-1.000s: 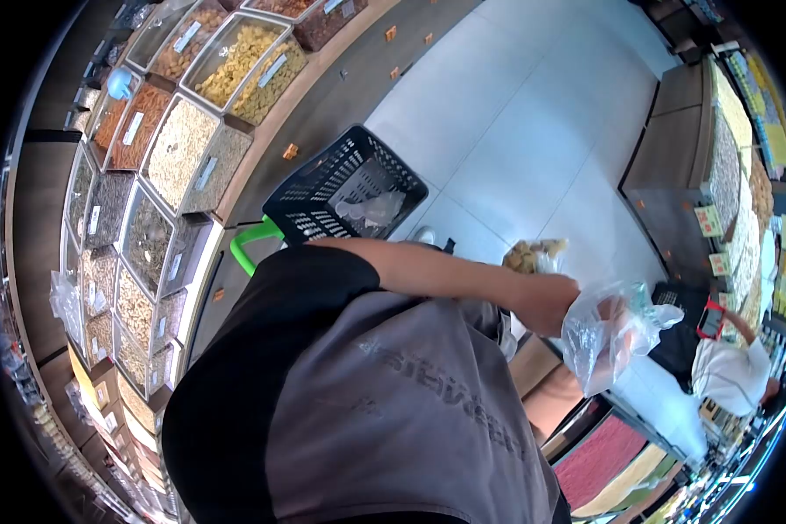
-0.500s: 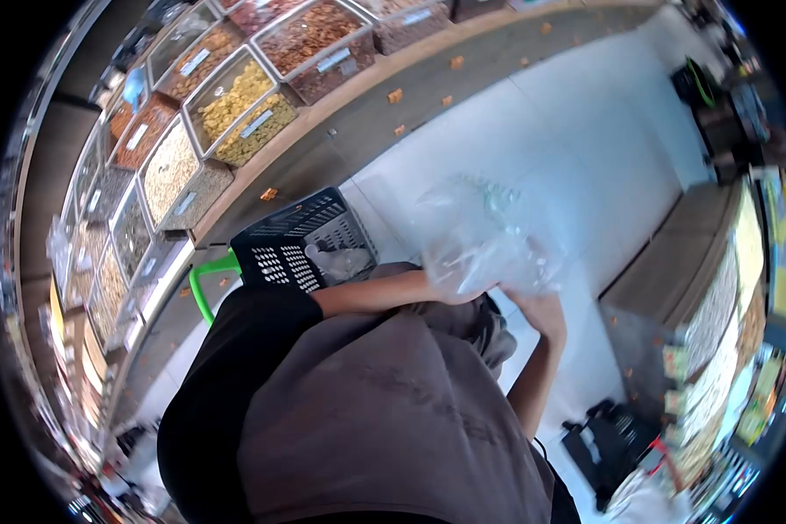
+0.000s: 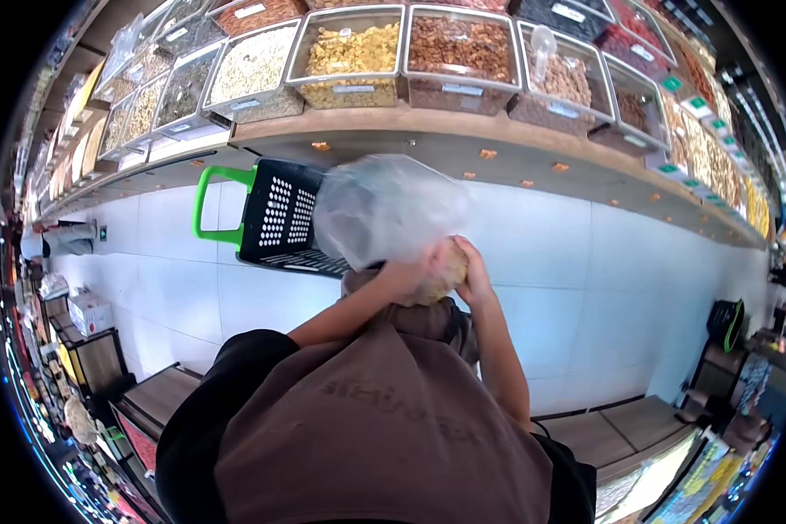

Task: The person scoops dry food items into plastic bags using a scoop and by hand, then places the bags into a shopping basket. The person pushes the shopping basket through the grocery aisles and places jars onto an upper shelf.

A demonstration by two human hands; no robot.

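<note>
In front of my body, a large clear plastic bag (image 3: 384, 205) spreads out, blurred by motion. My left hand (image 3: 408, 278) is at its lower edge, with fingers closed on the film and partly veiled by it. Between my hands is a smaller clear bag of yellowish-brown pieces (image 3: 446, 272). My right hand (image 3: 472, 272) curls around the right side of this filled bag. Just left of the large bag is a black shopping basket (image 3: 275, 205) with a green handle (image 3: 203, 205), partly covered by the plastic.
A long counter (image 3: 367, 127) with clear bins of dried foods crosses ahead, including one of yellow pieces (image 3: 351, 54). Pale floor tiles (image 3: 550, 262) lie below it. Low wooden units stand behind on both sides. A person (image 3: 57, 240) is at the far left.
The view has turned toward the counter, and the basket now appears beside the bags. Both hands have come together in front of my body, with the filled bag between them.
</note>
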